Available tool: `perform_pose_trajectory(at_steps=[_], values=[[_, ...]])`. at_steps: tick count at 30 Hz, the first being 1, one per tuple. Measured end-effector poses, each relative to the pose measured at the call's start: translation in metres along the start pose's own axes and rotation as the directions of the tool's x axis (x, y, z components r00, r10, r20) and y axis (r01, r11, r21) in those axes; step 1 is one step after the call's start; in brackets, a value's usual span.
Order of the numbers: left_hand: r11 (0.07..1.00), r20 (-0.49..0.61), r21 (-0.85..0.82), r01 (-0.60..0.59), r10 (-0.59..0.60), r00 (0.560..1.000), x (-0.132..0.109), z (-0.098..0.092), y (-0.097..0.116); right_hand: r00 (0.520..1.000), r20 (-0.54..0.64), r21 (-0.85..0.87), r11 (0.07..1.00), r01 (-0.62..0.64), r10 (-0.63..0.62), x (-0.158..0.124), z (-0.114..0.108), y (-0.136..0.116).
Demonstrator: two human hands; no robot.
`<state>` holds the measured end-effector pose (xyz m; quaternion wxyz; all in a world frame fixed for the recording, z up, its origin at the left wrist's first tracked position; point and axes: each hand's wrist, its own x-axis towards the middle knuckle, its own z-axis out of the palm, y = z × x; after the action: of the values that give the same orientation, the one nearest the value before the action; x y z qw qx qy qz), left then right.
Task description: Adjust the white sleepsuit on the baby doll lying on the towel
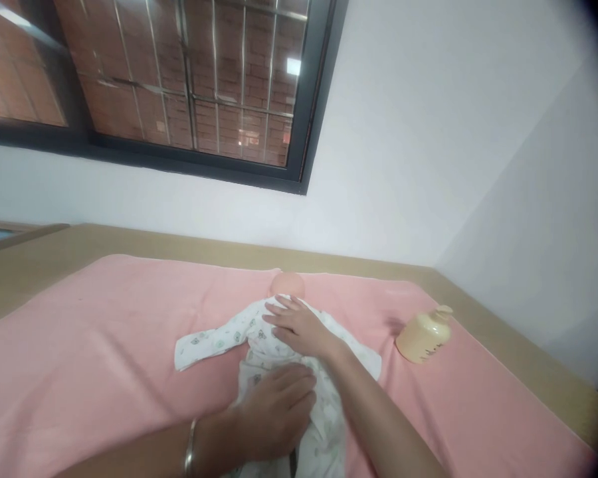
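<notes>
On pink blanket (pixel 114 312), doll (pixel 288 283) lies w/ white outfit (pixel 256 337) apparently on — front partly hidden, can't tell what remains; R hand (pixel 299 330) spread flat on chest, L hand (pixel 279 408) curled at waist — grip unclear.

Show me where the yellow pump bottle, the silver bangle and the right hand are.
Yellow pump bottle (pixel 421 338): head view, on the bottle's body, below the pump.
Silver bangle (pixel 190 449): head view, on its visible band.
Right hand (pixel 299 328): head view, on its back.

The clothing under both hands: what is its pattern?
The clothing is white with small grey and green prints; head view.
</notes>
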<state>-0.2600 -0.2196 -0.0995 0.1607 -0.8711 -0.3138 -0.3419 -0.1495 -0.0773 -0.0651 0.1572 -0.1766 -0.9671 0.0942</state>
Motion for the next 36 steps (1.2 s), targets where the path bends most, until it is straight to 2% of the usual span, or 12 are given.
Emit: perform_pose_trajectory(at_steps=[5, 8, 11, 14, 16, 18, 21, 23, 26, 32, 34, 36], values=[[1.0, 0.024, -0.027, -0.005, 0.006, 1.0, 0.002, 0.003, -0.002, 0.987, 0.063, -0.098, 0.985, -0.142, 0.148, -0.007, 0.0, -0.007], [0.998, 0.025, -0.06, 0.012, -0.01, 1.0, 0.001, 0.007, -0.002, 0.988, 0.098, -0.128, 0.986, -0.109, 0.122, -0.012, -0.003, -0.014], [0.996, 0.027, -0.069, 0.051, -0.049, 0.998, -0.001, 0.006, -0.001, 0.995, 0.08, -0.099, 0.994, -0.047, 0.055, -0.007, -0.001, -0.008], [0.989, 0.01, -0.058, 0.137, -0.137, 0.991, -0.001, 0.0, -0.001, 0.994, 0.025, -0.073, 0.992, -0.1, 0.102, -0.001, 0.002, 0.003], [0.967, 0.002, -0.01, 0.253, -0.253, 0.967, 0.002, -0.004, -0.005, 0.986, 0.013, -0.076, 0.984, -0.163, 0.164, -0.002, 0.001, 0.004], [0.921, 0.033, 0.076, 0.383, -0.386, 0.922, 0.006, -0.007, -0.01, 0.985, 0.022, -0.091, 0.981, -0.17, 0.173, -0.006, -0.003, -0.001], [0.842, 0.078, 0.201, 0.5, -0.522, 0.849, 0.012, -0.006, -0.019, 0.997, 0.041, -0.092, 0.994, -0.065, 0.069, -0.01, -0.006, -0.008], [0.827, 0.08, 0.222, 0.516, -0.543, 0.836, 0.015, -0.005, -0.022, 0.999, 0.048, -0.058, 0.998, -0.016, 0.019, -0.008, -0.006, -0.007], [0.831, 0.086, 0.191, 0.523, -0.545, 0.834, 0.017, -0.004, -0.027, 0.997, 0.026, -0.005, 0.997, -0.071, 0.071, -0.003, -0.004, 0.002], [0.767, 0.092, 0.097, 0.634, -0.641, 0.762, 0.023, -0.004, -0.048, 0.99, 0.093, 0.158, 0.98, -0.117, 0.104, -0.009, -0.02, 0.005], [0.784, 0.076, 0.08, 0.616, -0.621, 0.78, 0.024, -0.001, -0.056, 0.989, 0.104, 0.24, 0.962, -0.13, 0.108, -0.011, -0.023, 0.003], [0.824, 0.035, 0.118, 0.554, -0.561, 0.827, 0.022, 0.005, -0.059, 0.991, 0.085, 0.282, 0.951, -0.123, 0.103, -0.008, -0.02, 0.005]])
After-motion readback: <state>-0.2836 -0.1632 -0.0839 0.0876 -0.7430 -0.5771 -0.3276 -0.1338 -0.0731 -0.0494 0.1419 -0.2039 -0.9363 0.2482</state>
